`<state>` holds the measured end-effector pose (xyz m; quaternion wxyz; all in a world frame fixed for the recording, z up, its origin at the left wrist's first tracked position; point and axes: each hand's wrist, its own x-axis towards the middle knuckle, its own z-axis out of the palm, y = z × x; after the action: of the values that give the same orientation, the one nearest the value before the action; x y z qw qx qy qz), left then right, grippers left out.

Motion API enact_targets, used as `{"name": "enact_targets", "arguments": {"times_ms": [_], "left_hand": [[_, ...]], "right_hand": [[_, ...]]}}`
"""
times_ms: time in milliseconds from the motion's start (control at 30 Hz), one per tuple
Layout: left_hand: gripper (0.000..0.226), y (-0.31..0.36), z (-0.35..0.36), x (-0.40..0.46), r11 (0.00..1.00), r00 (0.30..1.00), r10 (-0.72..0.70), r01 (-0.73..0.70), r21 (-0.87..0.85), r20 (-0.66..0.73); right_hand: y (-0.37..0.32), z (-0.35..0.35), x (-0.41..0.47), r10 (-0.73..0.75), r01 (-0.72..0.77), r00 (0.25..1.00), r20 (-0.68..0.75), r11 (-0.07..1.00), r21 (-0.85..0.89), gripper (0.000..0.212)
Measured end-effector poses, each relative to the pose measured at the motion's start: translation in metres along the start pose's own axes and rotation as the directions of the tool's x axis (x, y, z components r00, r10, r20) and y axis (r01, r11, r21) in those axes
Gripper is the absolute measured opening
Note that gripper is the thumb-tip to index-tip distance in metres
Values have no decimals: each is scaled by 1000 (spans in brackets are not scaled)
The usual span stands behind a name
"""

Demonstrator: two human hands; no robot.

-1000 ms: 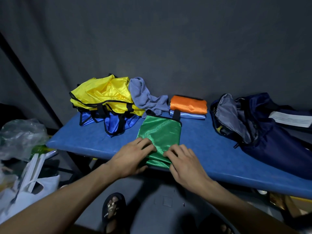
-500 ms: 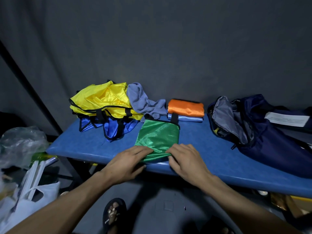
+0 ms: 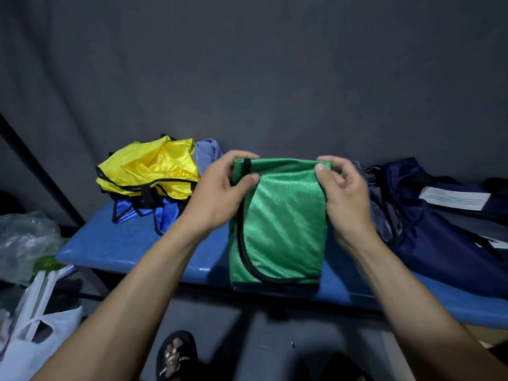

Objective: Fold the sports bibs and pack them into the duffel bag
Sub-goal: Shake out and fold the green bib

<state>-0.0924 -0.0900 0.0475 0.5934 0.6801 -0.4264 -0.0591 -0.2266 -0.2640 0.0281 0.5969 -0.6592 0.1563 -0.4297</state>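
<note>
Head view: the left hand point(image 3: 220, 188) and the right hand point(image 3: 343, 193) hold the green bib point(image 3: 283, 221) up by its top edge above the blue table point(image 3: 123, 243). The left grip is closed on the top left corner, thumb pressed on the front of the cloth and fingers curled over behind it. The right grip pinches the top right corner, thumb on the front; its other fingers are partly behind the cloth and hard to make out. The bib hangs folded, a black-trimmed flap curving down its front, and its lower edge reaches the table's near edge; whether it touches there cannot be told.

The bib and hands hide the middle of the table behind them. To the left lie a crumpled yellow bib point(image 3: 154, 166) on a blue bib point(image 3: 132, 210), with a grey cloth point(image 3: 204, 154) half covered by the left hand. To the right the navy duffel bag point(image 3: 428, 229) lies on the table, its opening mostly hidden by the right hand and its far end cut off by the frame edge. A white paper point(image 3: 453, 198) rests on it, the print too small to read. Below the table a sandal point(image 3: 176, 356) shows, dim, and plastic bags point(image 3: 27, 237) sit at the left edge.
</note>
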Motion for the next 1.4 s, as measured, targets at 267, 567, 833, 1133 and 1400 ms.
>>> {"name": "enact_targets", "arguments": {"times_ms": [267,567,833,1133,1400], "left_hand": [[20,-132,43,46,774,776,-629,630,-69,32],[42,-162,57,64,737,739,-667,673,59,-95],[32,-109,24,53,689,907,-414,263,675,69],[66,-84,22,14,432,654,-752,398,809,80],[47,-94,25,4,572,659,-747,572,588,86]], "right_hand": [[79,-12,-7,683,-643,710,169,728,-238,89],[82,-30,-18,382,115,796,468,665,-738,37],[77,-37,-30,286,329,743,606,632,-702,30],[74,-25,-41,144,484,720,679,597,-640,19],[77,-33,-49,148,494,720,678,577,-650,36]]}}
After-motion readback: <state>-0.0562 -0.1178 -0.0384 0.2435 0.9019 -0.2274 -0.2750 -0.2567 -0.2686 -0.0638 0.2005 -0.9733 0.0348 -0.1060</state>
